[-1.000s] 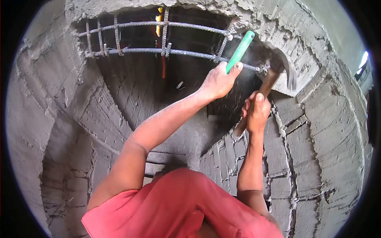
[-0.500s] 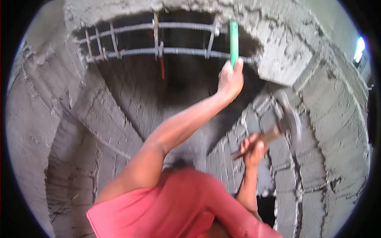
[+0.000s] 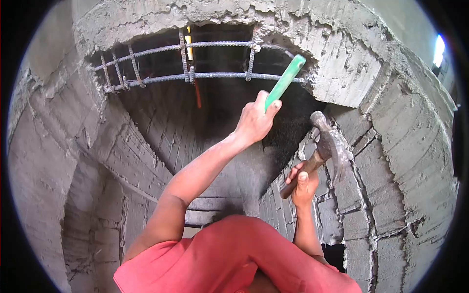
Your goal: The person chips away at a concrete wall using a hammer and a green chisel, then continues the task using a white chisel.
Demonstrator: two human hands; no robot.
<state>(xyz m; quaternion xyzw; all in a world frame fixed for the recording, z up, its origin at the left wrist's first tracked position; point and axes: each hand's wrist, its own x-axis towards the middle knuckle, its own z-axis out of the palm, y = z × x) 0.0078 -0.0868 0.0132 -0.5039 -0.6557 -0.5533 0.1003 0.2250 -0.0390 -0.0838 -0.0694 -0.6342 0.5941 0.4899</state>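
My left hand [image 3: 255, 121] is closed round the lower part of a green chisel [image 3: 285, 82], thumb along its side. The chisel slants up to the right, its upper end overlapping the broken concrete edge [image 3: 337, 73] in this view. Lower on the right, my right hand [image 3: 305, 185] grips the wooden handle of a claw hammer [image 3: 330, 141]. The hammer head points up, its claw curving down on the right, apart from the chisel. Steel rebar [image 3: 215, 75] crosses the opening left of the chisel.
Rough grey plastered blockwork [image 3: 391, 180] stands on the right, with another rough wall [image 3: 44, 161] on the left. A broken concrete rim [image 3: 161, 22] runs above the opening. An orange strip [image 3: 198, 95] hangs below the rebar, and a yellow piece [image 3: 189, 41] shows behind it.
My left hand has moved down and left, and the chisel has gone from nearly upright to leaning right. The hammer, blurred before, has shifted left and is now sharp.
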